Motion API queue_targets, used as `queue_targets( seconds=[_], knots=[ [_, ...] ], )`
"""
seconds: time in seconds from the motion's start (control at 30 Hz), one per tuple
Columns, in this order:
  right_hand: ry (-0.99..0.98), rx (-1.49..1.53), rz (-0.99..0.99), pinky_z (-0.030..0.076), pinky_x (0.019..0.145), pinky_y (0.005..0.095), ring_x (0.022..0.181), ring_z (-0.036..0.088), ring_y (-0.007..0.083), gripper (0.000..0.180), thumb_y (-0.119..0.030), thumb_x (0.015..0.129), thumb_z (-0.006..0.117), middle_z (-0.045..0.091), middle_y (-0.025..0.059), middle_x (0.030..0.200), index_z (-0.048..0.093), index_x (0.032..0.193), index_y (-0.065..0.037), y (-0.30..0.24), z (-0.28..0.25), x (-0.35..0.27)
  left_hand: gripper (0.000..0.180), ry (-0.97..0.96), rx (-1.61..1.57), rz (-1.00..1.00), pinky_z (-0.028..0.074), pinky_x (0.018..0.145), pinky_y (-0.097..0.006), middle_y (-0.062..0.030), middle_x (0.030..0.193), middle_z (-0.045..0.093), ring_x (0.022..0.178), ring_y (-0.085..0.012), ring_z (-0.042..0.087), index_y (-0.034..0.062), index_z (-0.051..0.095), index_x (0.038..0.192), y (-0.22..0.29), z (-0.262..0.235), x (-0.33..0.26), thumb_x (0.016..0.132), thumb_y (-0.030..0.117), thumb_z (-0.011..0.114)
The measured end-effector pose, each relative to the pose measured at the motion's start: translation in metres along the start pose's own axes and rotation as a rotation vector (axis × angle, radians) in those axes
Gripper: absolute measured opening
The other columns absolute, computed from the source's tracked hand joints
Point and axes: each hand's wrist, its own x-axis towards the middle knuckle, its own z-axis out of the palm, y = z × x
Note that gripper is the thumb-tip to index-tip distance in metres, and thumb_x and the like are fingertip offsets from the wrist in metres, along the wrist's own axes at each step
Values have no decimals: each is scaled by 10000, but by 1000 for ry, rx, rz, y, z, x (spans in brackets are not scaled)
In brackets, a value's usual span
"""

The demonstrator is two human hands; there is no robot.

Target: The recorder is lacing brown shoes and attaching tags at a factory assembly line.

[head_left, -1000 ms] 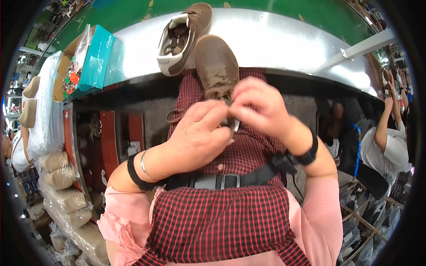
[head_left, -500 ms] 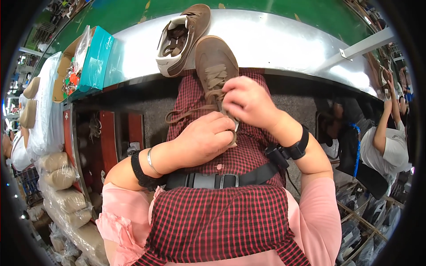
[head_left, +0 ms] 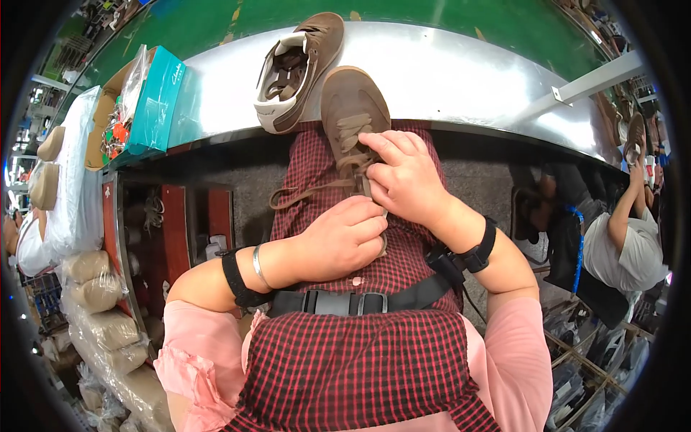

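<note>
A brown suede shoe (head_left: 350, 108) rests on my lap with its toe against the metal table's edge. My right hand (head_left: 407, 180) pinches its brown lace (head_left: 309, 191) near the eyelets. My left hand (head_left: 344, 241) is closed over the heel end of the shoe and grips the lace, which loops out to the left. A second brown shoe (head_left: 295, 68) with a white lining lies on its side on the metal table (head_left: 461, 79) just beyond.
A teal shoebox (head_left: 155, 101) stands at the table's left end beside an open carton. Wrapped bundles (head_left: 93, 302) pile up at the lower left. Another person (head_left: 622, 237) sits at the right.
My left hand has slid down toward my waist, pulling the lace out to the left. My right hand has moved up onto the lacing.
</note>
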Motion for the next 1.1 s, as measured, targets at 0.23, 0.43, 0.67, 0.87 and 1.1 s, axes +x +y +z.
queue_targets(
  seconds=[0.23, 0.43, 0.67, 0.87, 1.1],
  knots=[
    [-232, -220, 13, 254, 1064, 511, 1218, 444, 270, 126, -194, 645, 661, 514, 84, 1305, 667, 704, -83, -13, -5, 3, 138, -158, -5, -64, 487, 788, -385, -94, 941, 599, 853, -262, 562, 30, 578, 696, -7, 5, -15, 620, 97, 671],
    [-41, -413, -119, 157, 1113, 529, 1318, 340, 255, 136, -209, 737, 568, 441, 66, 1385, 665, 762, -117, 1, 40, -18, 121, -18, -101, -73, 477, 745, -354, -64, 865, 589, 796, -241, 540, 42, 552, 664, -28, 28, -26, 645, 99, 657],
    [170, -259, -257, 315, 1047, 481, 1218, 450, 265, 65, -148, 684, 633, 530, 74, 1291, 633, 732, -103, 16, 35, -17, 92, -333, 82, -200, 468, 802, -344, -47, 897, 585, 902, -232, 543, 46, 618, 771, -24, 33, -33, 724, 122, 600],
    [198, -14, -152, 501, 859, 395, 1068, 538, 317, 106, -57, 604, 655, 588, 92, 1161, 593, 688, -38, 12, 26, -15, 112, -288, 332, -188, 459, 700, -326, -52, 762, 559, 795, -216, 523, 72, 626, 686, -18, 44, -29, 718, 154, 557],
    [108, -122, -160, 505, 769, 355, 1115, 515, 261, 80, -146, 637, 620, 595, 49, 1138, 599, 674, -78, 13, 25, -11, 117, -413, 346, -270, 466, 687, -316, -55, 761, 586, 768, -213, 548, 67, 639, 704, -12, 38, -25, 727, 147, 557]
  ],
)
